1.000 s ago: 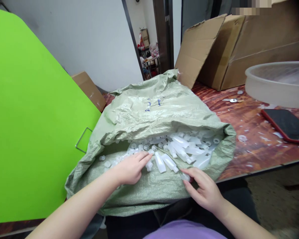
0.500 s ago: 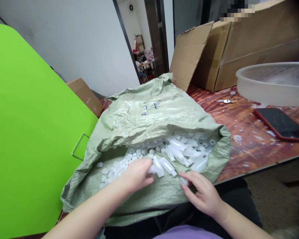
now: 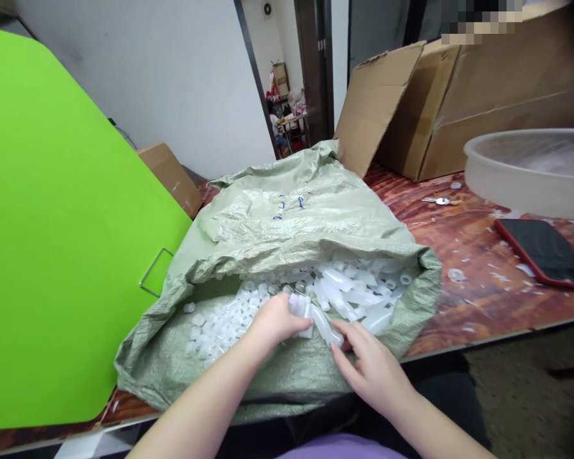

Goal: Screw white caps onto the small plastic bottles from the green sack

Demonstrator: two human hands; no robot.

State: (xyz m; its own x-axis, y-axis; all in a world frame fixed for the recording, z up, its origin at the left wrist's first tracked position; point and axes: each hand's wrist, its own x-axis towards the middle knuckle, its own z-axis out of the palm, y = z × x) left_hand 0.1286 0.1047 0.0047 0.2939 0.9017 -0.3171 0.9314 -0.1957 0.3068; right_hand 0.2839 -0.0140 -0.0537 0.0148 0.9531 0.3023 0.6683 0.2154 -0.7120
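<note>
My left hand (image 3: 276, 320) is closed around small whitish plastic caps (image 3: 298, 305) over the mouth of a woven sack (image 3: 277, 395). Its thumb tip reaches the upper end of a translucent soft tube (image 3: 321, 322) lying on the sack. At that tube's lower end, my right hand (image 3: 370, 357) pinches a clear cap (image 3: 335, 337) between thumb and fingers. Whether the cap sits on the tube's neck is hard to make out. To the left lies a heap of loose caps (image 3: 220, 325). More translucent tubes (image 3: 358, 296) are piled inside the sack's opening at right.
A bright green board (image 3: 67, 223) stands at left. On the red-brown table (image 3: 440, 255) are keys (image 3: 441, 200), a phone in a red case (image 3: 550, 252), a frosted round tub (image 3: 521, 185) and plastic scraps. Cardboard boxes (image 3: 497, 102) stand behind. A person sits beyond the doorway.
My right hand has moved left with the cap, up to the lower end of the tube. My left hand has shifted slightly up, still closed around caps. The camera view has turned a little.
</note>
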